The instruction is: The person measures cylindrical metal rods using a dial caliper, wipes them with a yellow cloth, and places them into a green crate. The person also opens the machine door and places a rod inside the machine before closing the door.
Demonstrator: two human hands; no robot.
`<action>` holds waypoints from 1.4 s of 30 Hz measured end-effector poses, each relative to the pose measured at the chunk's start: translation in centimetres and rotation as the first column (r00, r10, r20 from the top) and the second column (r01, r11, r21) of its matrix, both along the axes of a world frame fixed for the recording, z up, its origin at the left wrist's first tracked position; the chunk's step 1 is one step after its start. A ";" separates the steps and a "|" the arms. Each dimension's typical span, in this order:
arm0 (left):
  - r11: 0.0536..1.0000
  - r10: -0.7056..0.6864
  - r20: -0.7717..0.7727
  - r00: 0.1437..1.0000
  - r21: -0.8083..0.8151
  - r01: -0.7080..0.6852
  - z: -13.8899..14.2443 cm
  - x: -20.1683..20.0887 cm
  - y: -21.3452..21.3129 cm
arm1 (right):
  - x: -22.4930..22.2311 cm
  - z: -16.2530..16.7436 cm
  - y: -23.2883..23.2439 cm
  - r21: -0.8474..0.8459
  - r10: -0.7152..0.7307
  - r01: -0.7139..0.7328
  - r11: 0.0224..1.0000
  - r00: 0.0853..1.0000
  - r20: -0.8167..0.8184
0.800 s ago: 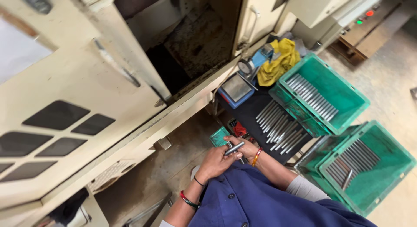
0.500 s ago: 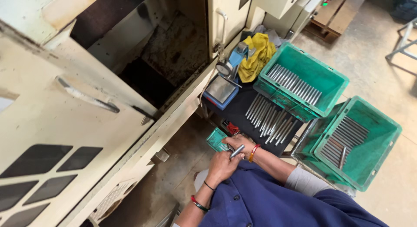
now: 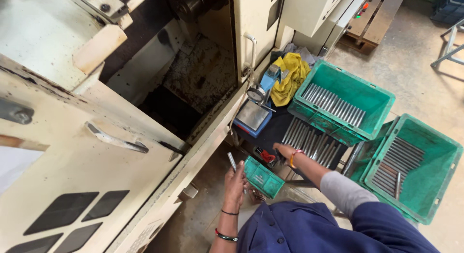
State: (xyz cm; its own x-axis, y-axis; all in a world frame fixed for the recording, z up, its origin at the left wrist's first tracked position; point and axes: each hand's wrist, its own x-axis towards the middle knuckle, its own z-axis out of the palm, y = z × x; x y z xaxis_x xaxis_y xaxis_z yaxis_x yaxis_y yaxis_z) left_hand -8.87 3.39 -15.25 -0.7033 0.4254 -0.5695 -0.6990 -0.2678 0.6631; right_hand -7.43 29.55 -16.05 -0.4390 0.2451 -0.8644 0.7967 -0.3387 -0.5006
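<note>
Steel rod up, next one reached for

Steel rod point(image 3: 232, 161) clamped upright in left hand point(image 3: 236, 183), beside small green box point(image 3: 263, 177). Right hand point(image 3: 284, 150), fingers loosely apart, touches row of rods point(image 3: 309, 141) on black table point(image 3: 273, 129). Likely mid-changeover; next calls for a clean pinch.

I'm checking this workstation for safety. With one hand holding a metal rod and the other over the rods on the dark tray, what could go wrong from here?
1. The left hand holds the metal rod upright by its lower end, so it could slip and drop to the floor.
2. The right hand reaches to the loose rods at the dark tray edge and could nudge them off.
3. The small green bin sits tilted near the edge and might tip.
</note>
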 end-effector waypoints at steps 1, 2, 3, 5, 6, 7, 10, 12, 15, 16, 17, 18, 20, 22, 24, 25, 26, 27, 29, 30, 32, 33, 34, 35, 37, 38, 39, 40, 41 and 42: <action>0.998 0.010 -0.006 1.000 0.057 -0.010 -0.6 -0.4 0.2 | -1.6 -0.1 0.3 0.013 -0.064 0.064 0.998 0.998 -0.015; 0.993 0.019 -0.010 1.000 0.115 -0.018 -1.1 -0.6 0.5 | -3.0 -0.1 0.7 0.026 -0.127 0.128 0.991 0.991 -0.030; 0.985 0.029 -0.010 1.000 0.173 -0.027 -1.3 -0.7 0.7 | -4.0 0.2 1.2 0.061 -0.138 0.140 0.988 0.990 -0.035; 0.993 0.047 0.063 0.997 0.101 -0.053 -1.4 -0.9 1.2 | -5.3 0.6 1.6 0.131 -0.152 0.156 0.979 0.988 -0.038; 0.996 0.061 0.100 0.993 0.065 -0.068 -1.3 -1.1 1.3 | -5.5 0.6 1.5 0.372 -0.057 0.069 0.925 0.997 -0.045; 0.998 0.036 0.091 0.995 0.052 -0.041 -1.1 -1.5 1.5 | -5.7 0.5 1.4 0.591 0.045 -0.018 0.806 0.999 -0.031; 0.999 -0.047 -0.008 0.999 -0.015 0.047 -0.7 -2.8 2.0 | -5.0 0.7 0.1 0.720 0.346 -0.245 0.649 0.938 0.007; 0.989 -0.122 -0.178 0.976 -0.103 0.104 -0.9 -4.1 2.9 | -4.7 0.5 -1.5 0.631 0.460 -0.289 0.720 0.880 -0.122; 0.832 -0.400 -0.637 0.659 -0.554 -0.030 -1.4 -6.4 4.2 | -5.0 0.2 -3.6 0.440 0.419 -0.221 0.871 0.802 -0.426; 0.832 -0.405 -0.649 0.644 -0.554 -0.035 -1.4 -7.3 4.8 | -5.5 0.3 -3.9 0.411 0.390 -0.190 0.892 0.783 -0.484; 0.832 -0.409 -0.660 0.630 -0.554 -0.040 -1.4 -8.3 5.5 | -5.9 0.4 -4.1 0.379 0.359 -0.161 0.911 0.761 -0.540; 0.831 -0.413 -0.669 0.618 -0.555 -0.046 -1.3 -9.3 6.1 | -6.3 0.6 -4.1 0.394 0.365 -0.150 0.907 0.748 -0.555; 0.841 -0.417 -0.670 0.615 -0.541 -0.019 -1.0 -11.2 7.7 | -7.3 1.3 -3.8 0.421 0.377 -0.128 0.898 0.717 -0.586; 0.837 -0.420 -0.697 0.581 -0.545 -0.049 -0.7 -13.1 9.0 | -8.5 1.9 -3.2 0.648 0.473 -0.100 0.755 0.767 -0.433; 0.820 -0.418 -0.745 0.519 -0.555 -0.137 -0.4 -14.9 10.3 | -9.7 2.3 -2.9 0.738 0.505 -0.035 0.674 0.751 -0.426; 0.826 -0.411 -0.769 0.490 -0.541 -0.155 -0.3 -15.6 10.6 | -10.3 2.5 -2.8 0.725 0.503 0.025 0.688 0.704 -0.502; 0.832 -0.406 -0.790 0.459 -0.528 -0.173 -0.2 -16.3 10.8 | -10.7 2.5 -2.8 0.706 0.498 0.084 0.704 0.650 -0.574; 0.838 -0.399 -0.811 0.428 -0.512 -0.189 -0.2 -16.9 11.1 | -11.0 2.5 -2.8 0.713 0.497 0.096 0.694 0.652 -0.572; 0.825 -0.415 -0.796 0.442 -0.533 -0.186 0.0 -17.8 11.8 | -12.2 2.4 -2.5 0.729 0.497 0.127 0.672 0.653 -0.571; 0.818 -0.424 -0.788 0.447 -0.545 -0.185 0.1 -18.3 12.2 | -12.8 2.4 -2.3 0.743 0.497 0.133 0.656 0.665 -0.557; 0.824 -0.415 -0.781 0.467 -0.540 -0.171 0.4 -18.8 12.8 | -13.6 2.3 -2.0 0.768 0.493 0.136 0.626 0.694 -0.525; 0.825 -0.414 -0.774 0.480 -0.541 -0.162 0.5 -18.9 13.0 | -13.9 2.3 -1.9 0.770 0.488 0.134 0.624 0.702 -0.518; 0.818 -0.424 -0.763 0.488 -0.554 -0.155 0.5 -18.9 13.1 | -14.1 2.4 -1.8 0.771 0.484 0.133 0.622 0.709 -0.512; 0.812 -0.432 -0.755 0.493 -0.564 -0.151 0.5 -18.9 13.2 | -14.4 2.3 -1.7 0.774 0.482 0.132 0.619 0.714 -0.507; 0.801 -0.445 -0.748 0.492 -0.578 -0.153 0.6 -19.1 13.5 | -14.7 2.1 -1.6 0.773 0.491 0.133 0.620 0.702 -0.515; 0.794 -0.454 -0.744 0.490 -0.588 -0.156 0.7 -19.1 13.5 | -14.7 2.0 -1.6 0.773 0.497 0.129 0.621 0.698 -0.516; 0.787 -0.462 -0.739 0.490 -0.597 -0.158 0.7 -19.1 13.5 | -14.8 2.0 -1.7 0.784 0.508 0.148 0.603 0.687 -0.520; 0.783 -0.478 -0.750 0.458 -0.600 -0.166 0.7 -19.2 13.5 | -14.8 2.0 -1.7 0.795 0.520 0.167 0.583 0.676 -0.522; 0.779 -0.493 -0.761 0.423 -0.602 -0.176 0.7 -19.3 13.4 | -14.9 2.0 -1.7 0.805 0.532 0.187 0.563 0.663 -0.526; 0.774 -0.508 -0.770 0.385 -0.604 -0.188 0.7 -19.5 13.4 | -14.9 1.9 -1.7 0.815 0.535 0.177 0.552 0.674 -0.509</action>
State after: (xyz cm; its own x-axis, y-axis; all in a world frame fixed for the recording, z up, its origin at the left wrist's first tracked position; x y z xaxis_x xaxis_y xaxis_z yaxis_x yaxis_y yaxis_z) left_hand -28.34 16.77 -14.57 -0.8653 0.4718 0.1693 0.3803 0.3980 0.8348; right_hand -22.35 27.84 -14.13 -0.8724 0.4534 0.1828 0.1186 0.5590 -0.8206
